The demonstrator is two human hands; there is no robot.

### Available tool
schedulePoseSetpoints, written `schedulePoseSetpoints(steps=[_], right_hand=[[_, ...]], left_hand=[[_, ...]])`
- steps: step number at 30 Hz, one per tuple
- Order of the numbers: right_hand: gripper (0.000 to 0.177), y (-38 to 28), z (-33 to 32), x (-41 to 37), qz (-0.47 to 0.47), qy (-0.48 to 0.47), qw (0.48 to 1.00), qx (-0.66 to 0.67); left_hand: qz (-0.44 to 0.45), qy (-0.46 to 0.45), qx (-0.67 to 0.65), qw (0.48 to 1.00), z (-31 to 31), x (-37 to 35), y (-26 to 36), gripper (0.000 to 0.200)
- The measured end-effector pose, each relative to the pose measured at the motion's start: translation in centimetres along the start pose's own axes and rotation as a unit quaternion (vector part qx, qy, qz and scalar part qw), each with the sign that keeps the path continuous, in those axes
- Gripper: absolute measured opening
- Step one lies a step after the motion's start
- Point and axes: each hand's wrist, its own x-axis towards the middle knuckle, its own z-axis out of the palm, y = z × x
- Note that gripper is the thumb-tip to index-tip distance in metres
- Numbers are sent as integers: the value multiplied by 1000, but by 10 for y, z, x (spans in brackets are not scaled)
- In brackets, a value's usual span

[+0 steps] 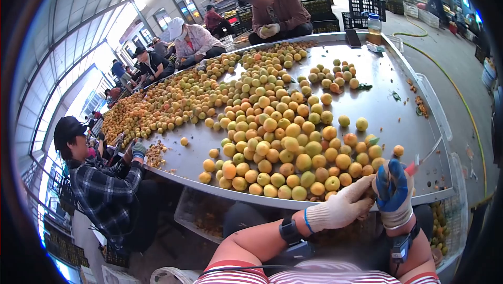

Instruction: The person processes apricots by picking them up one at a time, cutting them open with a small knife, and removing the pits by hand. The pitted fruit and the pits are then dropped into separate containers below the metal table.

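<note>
My left hand (343,203), in a white knit glove, is at the near edge of the table with its fingers closed. What it holds, against my other hand, is mostly hidden. Beside it my right hand (394,192), in a white glove with a blue coated palm, is curled round a small knife (412,168). The knife's pinkish-red handle end shows, and its thin blade points up and to the right. A large pile of yellow-orange and greenish apricots (283,142) lies just beyond my hands. One loose apricot (398,151) sits just above my right hand.
The metal table (387,106) has a raised rim. A jar (374,28) and a dark phone (352,39) lie at its far end. Fruit scraps (421,106) dot the right side. Co-workers sit along the far and left sides. Clear plastic bins (196,213) stand below the edge.
</note>
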Motion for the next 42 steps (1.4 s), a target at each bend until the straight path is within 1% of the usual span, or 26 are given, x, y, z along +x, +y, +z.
schedulePoseSetpoints(steps=[2,4,5,6,7,8,9,10,11,12,13,14,15,16,17,18,19,24,26,28,30,31,33,36,40,42], right_hand=[[27,17,9,-3,-282,87,909,-296],[21,38,-13,-10,-212,72,922,-315],[6,33,-12,-10,-86,71,994,-19],[14,31,-11,-9,51,62,957,279],[14,31,-9,-6,51,60,957,280],[6,30,-6,-2,-71,109,991,8],[13,30,-4,3,-189,149,934,-263],[13,30,-3,7,-190,149,934,-263],[18,31,-2,11,-84,131,988,13],[24,30,-4,13,27,109,952,285],[28,26,2,15,37,125,961,244],[27,22,4,16,72,139,940,303],[23,-2,22,21,150,285,881,345],[20,3,12,23,162,300,860,379],[21,35,-14,25,96,171,875,442],[25,18,-5,37,148,271,864,399],[32,29,-17,41,99,173,881,430],[38,19,-26,43,103,184,910,357],[38,14,-24,40,108,187,927,306],[37,8,-21,38,117,230,950,177],[34,8,-26,37,91,219,960,151],[33,3,-27,38,107,236,957,133],[32,0,-31,40,123,255,952,115],[29,-2,-35,42,96,267,955,87],[26,-7,-34,43,112,264,953,102],[24,-5,-35,42,109,259,952,117]], left_hand=[[17,32,190,981,6,-2,10,57],[43,44,229,971,2,2,-4,61],[103,65,294,948,-2,5,-13,62],[161,85,358,916,-4,8,-20,62],[162,88,358,915,-1,8,-19,62],[135,77,244,957,5,8,-17,61],[107,63,126,984,8,7,-15,60],[108,63,126,984,7,7,-17,60],[127,75,138,980,5,9,-20,60],[142,81,146,976,5,12,-25,60],[189,88,168,963,6,13,-25,61],[115,74,105,985,7,11,-14,59],[197,132,227,945,-6,24,-42,57],[107,92,110,984,0,20,-18,54],[71,109,139,982,-9,24,-22,51],[88,126,129,980,-12,27,-24,49],[69,137,128,980,-13,27,-17,45],[39,181,177,967,-42,32,-17,42],[76,235,400,882,-46,34,-13,44],[-96,262,571,772,-39,29,14,55],[-8,297,565,769,-46,24,12,41],[-9,296,566,769,-49,21,15,41],[-4,220,367,904,-48,13,26,33],[-42,53,361,930,-26,-2,41,22],[-14,-89,532,842,-2,-2,43,22],[27,21,576,817,-8,1,32,24]])
